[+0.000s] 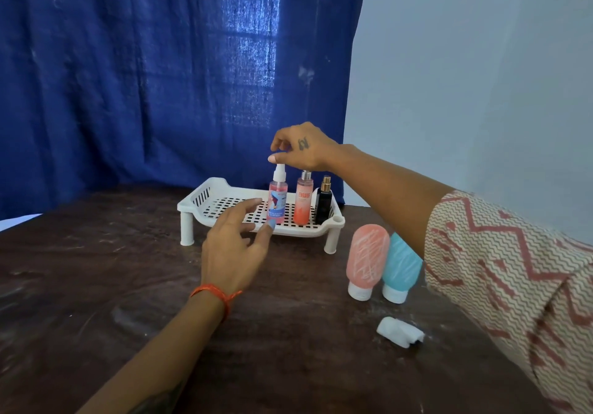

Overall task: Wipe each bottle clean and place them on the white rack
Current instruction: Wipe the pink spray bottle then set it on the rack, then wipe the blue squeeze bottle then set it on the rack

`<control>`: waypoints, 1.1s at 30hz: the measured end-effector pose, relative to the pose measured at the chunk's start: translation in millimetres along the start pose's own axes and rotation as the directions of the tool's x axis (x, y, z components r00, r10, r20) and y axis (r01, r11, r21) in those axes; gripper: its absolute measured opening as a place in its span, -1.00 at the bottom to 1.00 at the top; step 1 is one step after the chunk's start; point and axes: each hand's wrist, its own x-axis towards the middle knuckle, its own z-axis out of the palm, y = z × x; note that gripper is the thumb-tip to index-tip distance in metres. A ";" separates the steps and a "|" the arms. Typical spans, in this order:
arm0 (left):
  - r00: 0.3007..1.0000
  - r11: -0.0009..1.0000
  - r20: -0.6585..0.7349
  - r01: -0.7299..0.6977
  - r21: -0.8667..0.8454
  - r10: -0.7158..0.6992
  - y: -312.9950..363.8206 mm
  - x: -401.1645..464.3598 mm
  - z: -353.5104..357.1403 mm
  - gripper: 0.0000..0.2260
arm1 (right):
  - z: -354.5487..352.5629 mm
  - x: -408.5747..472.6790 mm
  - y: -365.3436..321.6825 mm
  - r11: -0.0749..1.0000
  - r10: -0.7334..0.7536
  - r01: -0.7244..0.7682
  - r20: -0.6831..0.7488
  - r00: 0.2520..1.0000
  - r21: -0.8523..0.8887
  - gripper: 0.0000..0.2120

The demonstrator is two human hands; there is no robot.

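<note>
On the white rack [205,197], right half: three bottles upright in a row. Pink spray bottle [277,200] with white nozzle is leftmost, peach mist bottle [302,200] in the middle, small black bottle [324,203] with gold cap at the right end. All three stand close together, near the rack's front edge.

Right hand [301,147] hangs over the pink spray bottle, thumb and fingers curled loosely just above the nozzle tip. Can't tell if they touch it; looks like a small gap, nothing pinched.

Left hand [232,246] is in front of the rack, fingers spread and relaxed, holding nothing. Fingertips sit near the base of the pink spray bottle; contact unclear. Orange thread band on that wrist.

On the dark wooden table [96,285], right of the rack: pink squeeze tube [365,261] and blue squeeze tube [401,267], standing cap-down, touching side by side, not on the rack. Pink tube has white scribble marks on it.

Crumpled white wipe [399,331] lies on the table nearer the camera, apart from the tubes.

Blue curtain [160,60] behind the table.
</note>
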 end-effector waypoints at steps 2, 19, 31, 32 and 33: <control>1.000 1.000 0.016 -0.023 -0.011 0.023 4.2 -1.2 -0.5 -0.63 | -14.2 -10.1 4.0 1.000 0.002 -0.002 -0.030 1.000 0.008 -0.69; 0.938 0.955 0.181 -0.294 -0.032 0.295 85.0 -60.9 31.5 -0.59 | -57.4 -216.9 64.7 0.964 0.160 -0.136 -0.088 0.983 0.229 -0.71; 0.876 0.901 0.317 -0.417 0.116 0.364 62.5 -69.3 25.4 -0.50 | 28.3 -253.9 64.7 0.767 0.450 -0.279 -0.173 0.876 0.578 -0.65; 0.880 0.909 0.322 -0.401 0.110 0.349 61.7 -68.4 25.3 -0.49 | 30.3 -254.7 64.9 0.757 0.467 -0.280 -0.189 0.864 0.590 -0.66; 0.885 0.918 0.325 -0.383 0.104 0.333 60.9 -67.7 25.5 -0.48 | 31.6 -255.6 65.4 0.743 0.486 -0.282 -0.200 0.851 0.606 -0.66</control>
